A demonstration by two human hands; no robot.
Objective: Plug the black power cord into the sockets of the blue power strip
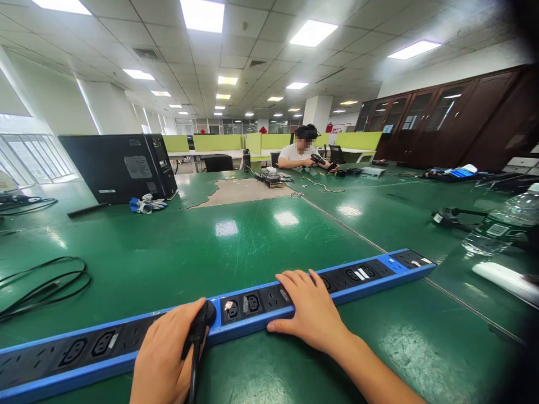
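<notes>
A long blue and black power strip (379,268) lies across the green table in front of me, with several sockets along its top. My left hand (166,356) is closed round a black plug (205,315) pressed against the strip near its middle; the plug's cable (193,370) runs down past my wrist. My right hand (309,308) lies flat on the strip just to the right, fingers stretched over the sockets and thumb on its front edge.
A black computer case (120,166) lies at the back left with gloves (146,204) beside it. Loose black cables (46,283) lie at the left. A water bottle (503,224) lies at the right. A person (304,152) sits at the far end.
</notes>
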